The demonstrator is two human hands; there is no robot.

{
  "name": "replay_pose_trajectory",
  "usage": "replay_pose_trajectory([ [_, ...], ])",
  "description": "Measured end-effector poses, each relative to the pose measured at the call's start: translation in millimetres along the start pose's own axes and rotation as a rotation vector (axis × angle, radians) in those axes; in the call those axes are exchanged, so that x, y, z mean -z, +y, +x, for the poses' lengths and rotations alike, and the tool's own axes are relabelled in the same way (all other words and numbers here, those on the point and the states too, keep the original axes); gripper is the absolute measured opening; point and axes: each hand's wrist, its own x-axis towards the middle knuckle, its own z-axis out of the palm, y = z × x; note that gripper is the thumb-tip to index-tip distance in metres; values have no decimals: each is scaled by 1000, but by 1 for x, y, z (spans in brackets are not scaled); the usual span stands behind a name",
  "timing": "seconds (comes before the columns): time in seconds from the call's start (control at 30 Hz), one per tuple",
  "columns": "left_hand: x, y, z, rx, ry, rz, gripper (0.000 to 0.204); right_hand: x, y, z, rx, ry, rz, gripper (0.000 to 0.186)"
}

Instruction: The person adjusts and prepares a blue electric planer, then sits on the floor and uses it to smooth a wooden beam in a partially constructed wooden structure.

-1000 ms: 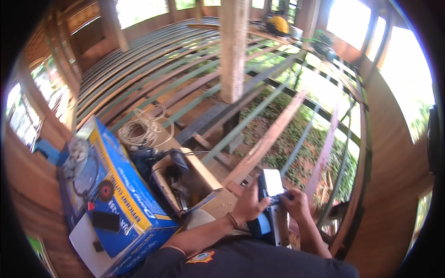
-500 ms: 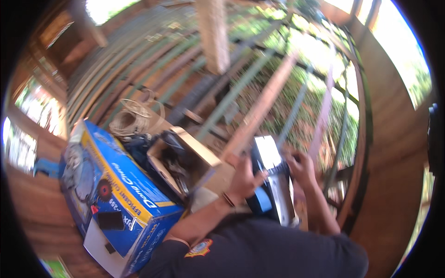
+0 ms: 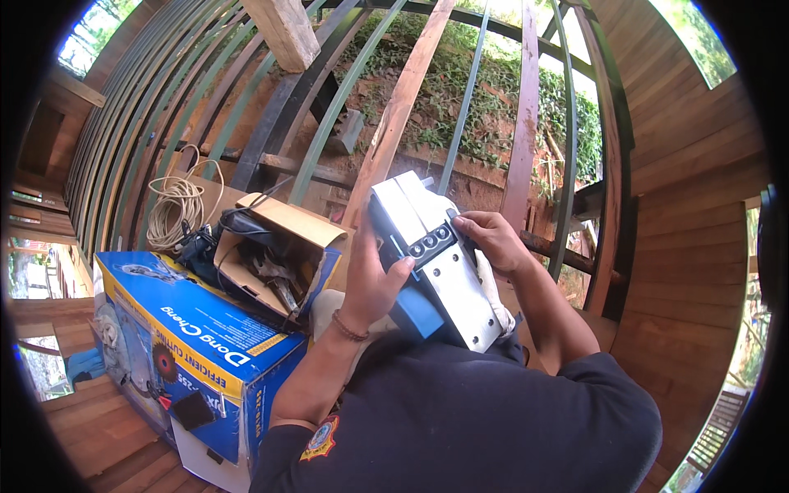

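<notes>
Two bare hands are in my remote view, both at one power tool [image 3: 457, 289], which lies directly in front of the dark shirt [image 3: 468, 411], its silver plate facing up. I record the left hand [image 3: 374, 279] closed around the tool's left side, thumb beside a row of three bolts [image 3: 430, 241]. The right hand [image 3: 495, 241] is narrow, fingertips touching the opposite edge near that row; I cannot tell whether they grip a small part. A blue casing [image 3: 417, 309] shows below the left thumb. To the left I note an open carton [image 3: 289, 220] containing tools, a large blue box [image 3: 201, 316] beside it, and a coiled pale cable [image 3: 175, 212] behind.
</notes>
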Motion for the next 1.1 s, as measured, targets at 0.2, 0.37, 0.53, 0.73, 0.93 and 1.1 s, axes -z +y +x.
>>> replay_pose_trajectory([
  [0.2, -3, 4, 2, 35, -11, 2, 97, 19, 20, 6, 12, -109, 196, 36],
  [0.37, -6, 9, 3, 43, -17, -13, 98, 20, 18, 2, -5, -113, 253, 34],
  [0.53, -4, 7, 2, 71, -43, 3, 97, 20, 15, 3, -5, -108, 275, 34],
  [0.73, -4, 11, 3, 91, -37, -61, 96, 20, 16, 3, -19, -113, 280, 36],
  [0.93, -4, 13, 0, 86, -28, -46, 98, 18, 14, 0, -30, -123, 320, 37],
  [1.1, -5, 8, 1, 72, -32, 3, 99, 20, 13, -2, -8, -124, 279, 44],
])
